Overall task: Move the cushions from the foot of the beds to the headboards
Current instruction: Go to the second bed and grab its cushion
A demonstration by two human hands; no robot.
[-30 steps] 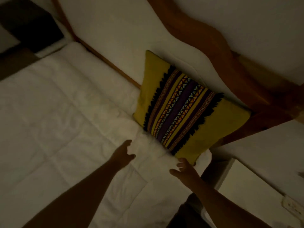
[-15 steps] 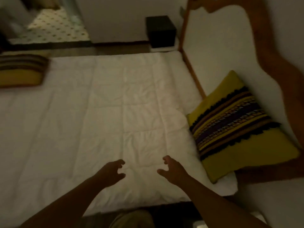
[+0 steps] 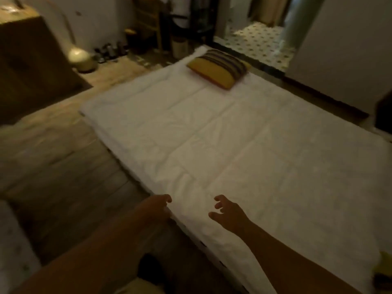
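Observation:
A yellow cushion with dark woven stripes (image 3: 218, 67) lies flat at the far end of the white bed (image 3: 244, 145), near its foot. A sliver of another yellow cushion (image 3: 384, 265) shows at the right edge, by the headboard end. My left hand (image 3: 156, 206) hovers at the bed's near side edge, fingers loosely curled, holding nothing. My right hand (image 3: 228, 213) is over the white cover, fingers spread and empty. Both hands are far from the striped cushion.
Wooden floor (image 3: 53, 166) runs along the left of the bed. A dark wooden cabinet (image 3: 27, 66) stands at the left, a round pale lamp (image 3: 79, 58) and several small bottles beyond it. A tiled doorway (image 3: 258, 41) opens behind the foot of the bed.
The view has swung left, away from the cushion propped at the headboard, toward the foot of the bed. The far striped cushion is now central. Both hands stayed empty.

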